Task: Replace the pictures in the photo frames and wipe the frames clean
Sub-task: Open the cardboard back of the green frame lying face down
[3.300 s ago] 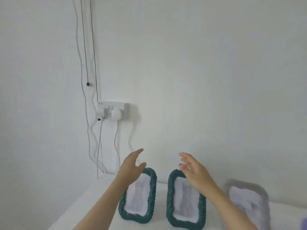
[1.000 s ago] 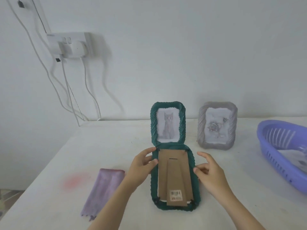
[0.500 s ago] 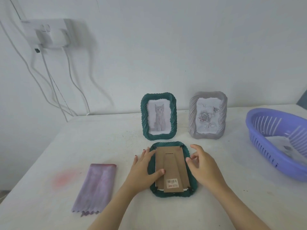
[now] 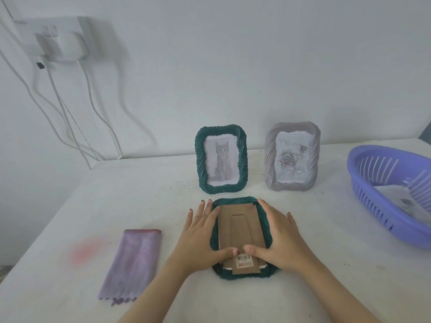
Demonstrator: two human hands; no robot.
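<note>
From my head camera, one green frame (image 4: 242, 276) lies face down on the white worktop (image 4: 116, 194) right in front of me, its brown card back (image 4: 240, 227) turned up and a barcode sticker (image 4: 245, 264) near the edge closest to me. My left hand (image 4: 200, 241) lies flat along the frame's left side and my right hand (image 4: 279, 238) along its right side. The fingers of both hands are straight, gripping nothing, and both thumbs press on the card just above the sticker, tips almost meeting.

Just behind it a second green frame (image 4: 221, 159) stands upright with a cat picture, and a grey frame (image 4: 292, 157) with roses stands to its right. A folded purple cloth (image 4: 133, 262) lies to my left, apart from the frames. A purple basket (image 4: 377, 206) sits at the far right with paper inside.
</note>
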